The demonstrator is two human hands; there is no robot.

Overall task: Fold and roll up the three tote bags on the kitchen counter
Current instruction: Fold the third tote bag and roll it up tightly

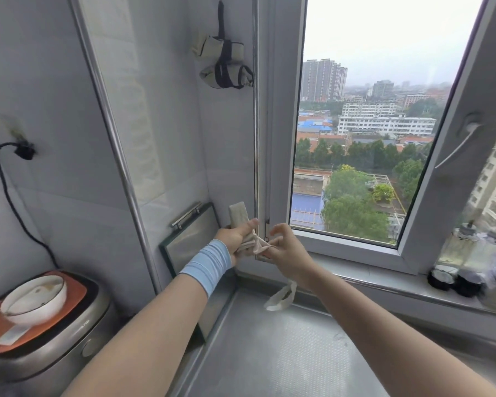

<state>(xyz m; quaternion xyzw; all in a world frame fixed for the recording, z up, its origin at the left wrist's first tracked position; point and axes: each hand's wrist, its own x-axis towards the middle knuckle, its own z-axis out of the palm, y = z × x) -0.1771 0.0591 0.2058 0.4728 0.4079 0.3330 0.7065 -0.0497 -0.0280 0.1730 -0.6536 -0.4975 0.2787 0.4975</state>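
L grip [235, 236] fisted round rolled tote bag [238, 214], held above tabletop's [269, 353] back edge, roll axis near upright. Strap [281, 296] exits rightward fr roll's lower end. R grip [284, 247] pinches it just beside L, loop hanging below; R likely does the wrapping.

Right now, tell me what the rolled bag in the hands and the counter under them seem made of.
Rolled bag: soft cloth, likely canvas or cotton, matte beige; it creases and bunches. Counter: probably stainless steel, brushed grey with a dull sheen.
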